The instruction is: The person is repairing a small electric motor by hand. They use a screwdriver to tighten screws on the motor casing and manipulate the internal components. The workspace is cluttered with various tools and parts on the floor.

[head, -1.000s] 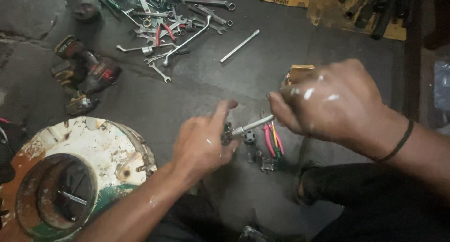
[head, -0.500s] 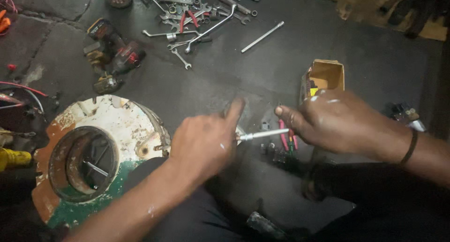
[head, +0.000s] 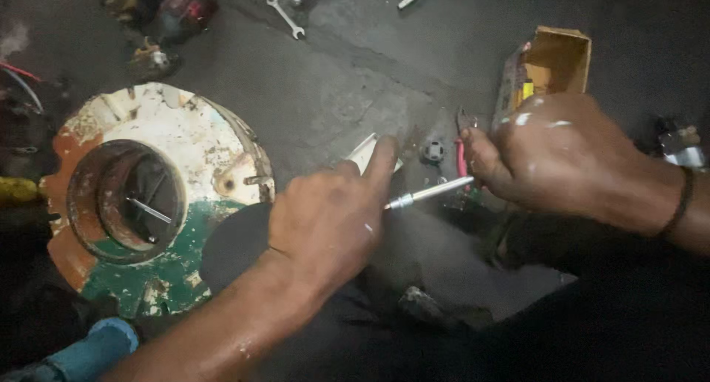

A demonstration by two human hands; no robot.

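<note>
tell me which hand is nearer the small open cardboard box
Right. The right hand sits just below the small open cardboard box, almost touching it. The left hand is farther off, down to the box's left.

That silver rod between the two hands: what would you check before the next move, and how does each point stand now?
1. Right hand gripping the silver rod: ok, fingers closed round its end.
2. Left hand on the rod's other end: ok, though what it grips there is hidden.
3. Rod seated in a part: cannot tell, the left hand covers it.
4. Round metal housing out of the way: ok, it lies left of both hands.
5. Open cardboard box within reach: ok, just behind the right hand.
6. Spanner handy: not ok, it lies farther off on the floor.
</note>
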